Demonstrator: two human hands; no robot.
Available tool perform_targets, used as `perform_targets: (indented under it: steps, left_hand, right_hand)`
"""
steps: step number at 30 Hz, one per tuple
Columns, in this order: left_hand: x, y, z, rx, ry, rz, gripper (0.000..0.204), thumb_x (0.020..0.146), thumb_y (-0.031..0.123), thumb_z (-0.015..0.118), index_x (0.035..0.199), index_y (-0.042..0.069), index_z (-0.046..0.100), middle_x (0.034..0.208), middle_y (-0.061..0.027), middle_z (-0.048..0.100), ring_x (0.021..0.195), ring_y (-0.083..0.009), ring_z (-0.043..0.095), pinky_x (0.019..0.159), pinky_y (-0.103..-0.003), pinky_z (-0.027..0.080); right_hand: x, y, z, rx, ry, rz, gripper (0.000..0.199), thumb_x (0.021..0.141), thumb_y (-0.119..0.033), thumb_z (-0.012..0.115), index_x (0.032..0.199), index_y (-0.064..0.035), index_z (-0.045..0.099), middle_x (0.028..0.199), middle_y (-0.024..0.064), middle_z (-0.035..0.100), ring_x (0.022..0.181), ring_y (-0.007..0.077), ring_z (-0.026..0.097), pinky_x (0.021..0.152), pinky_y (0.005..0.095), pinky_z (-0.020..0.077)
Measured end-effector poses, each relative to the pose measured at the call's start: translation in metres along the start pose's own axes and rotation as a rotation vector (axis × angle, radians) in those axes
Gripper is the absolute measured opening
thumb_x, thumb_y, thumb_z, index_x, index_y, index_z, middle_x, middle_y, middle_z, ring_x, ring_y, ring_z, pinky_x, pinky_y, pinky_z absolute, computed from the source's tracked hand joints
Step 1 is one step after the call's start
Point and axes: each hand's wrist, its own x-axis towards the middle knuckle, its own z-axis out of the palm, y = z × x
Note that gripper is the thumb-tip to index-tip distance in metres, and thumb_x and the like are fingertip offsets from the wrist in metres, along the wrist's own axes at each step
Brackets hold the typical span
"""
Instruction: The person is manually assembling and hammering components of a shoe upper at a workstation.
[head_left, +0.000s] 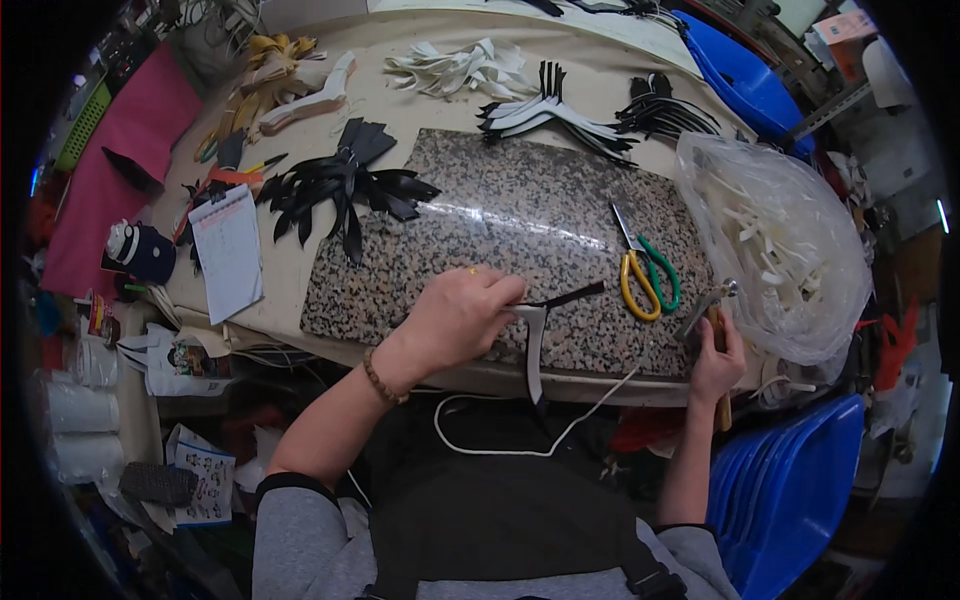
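Note:
My left hand [462,315] is closed in a pinch over the near part of a speckled stone slab [500,250]. Between its fingers is a forked black-and-white strip [535,345]; one black arm points right, and the white arm hangs toward the slab's near edge. At the slab's right edge, my right hand [720,358] is wrapped around the wooden handle of a hammer [722,318], whose metal head is above the fingers. Scissors [638,246] with one yellow and one green handle lie on the slab, between the two hands and farther back.
Bundles of black strips [350,180], white strips [465,68] and black-and-white strips [555,112] lie around the slab. A clear plastic bag [840,225] of white pieces stands right. A notepad [228,255] lies left. Stacked blue bins [800,480] sit below right.

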Motion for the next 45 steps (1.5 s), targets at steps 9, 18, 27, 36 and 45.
perform_targets:
  steps: [9,18,27,36,45]
  left_hand:
    - [0.012,0.019,-0.031,-0.056,0.098,-0.196,0.02,0.086,0.011,0.082,0.098,0.004,0.067,0.084,-0.0109,0.072,0.076,-0.0273,0.073,0.068,-0.037,0.057]
    - [0.135,-0.047,-0.01,-0.488,0.249,-0.377,0.026,0.088,0.012,0.086,0.102,-0.001,0.069,0.087,-0.0039,0.075,0.076,-0.0069,0.067,0.07,-0.026,0.055]
    - [0.221,-0.165,0.001,-0.208,0.645,-0.535,0.031,0.085,0.02,0.08,0.109,0.001,0.074,0.093,-0.0124,0.078,0.086,-0.0244,0.076,0.083,-0.037,0.059]
    - [0.048,-0.246,-0.115,0.281,0.044,-0.824,0.029,0.081,0.023,0.087,0.104,0.007,0.08,0.101,-0.0145,0.078,0.097,-0.0314,0.075,0.089,-0.042,0.058]
    - [0.0,-0.248,-0.105,0.316,0.092,-0.925,0.033,0.075,0.033,0.094,0.089,0.011,0.072,0.108,-0.0092,0.068,0.114,-0.031,0.064,0.094,-0.052,0.043]
  right_hand:
    - [-0.001,0.012,0.013,-0.136,-0.03,-0.143,0.029,0.086,-0.013,0.085,0.114,-0.0062,0.078,0.101,0.0124,0.077,0.093,0.0306,0.073,0.084,0.0401,0.0566]
    - [-0.004,0.018,0.017,-0.207,-0.043,-0.189,0.03,0.085,-0.012,0.082,0.114,-0.0072,0.075,0.105,0.0103,0.073,0.1,0.0327,0.067,0.089,0.0435,0.053]
    - [-0.006,0.006,0.019,-0.148,-0.11,-0.102,0.027,0.089,-0.007,0.08,0.115,-0.0025,0.073,0.107,0.0142,0.07,0.1,0.0339,0.067,0.088,0.0441,0.0529]
    - [-0.007,0.019,0.018,-0.304,-0.054,-0.221,0.029,0.089,-0.008,0.08,0.115,-0.0009,0.072,0.11,0.0126,0.067,0.104,0.0341,0.06,0.09,0.0458,0.0509]
    - [-0.004,0.03,0.021,-0.307,-0.057,-0.197,0.032,0.088,-0.011,0.081,0.118,-0.0032,0.073,0.113,0.0126,0.067,0.109,0.0337,0.061,0.094,0.0451,0.0516]
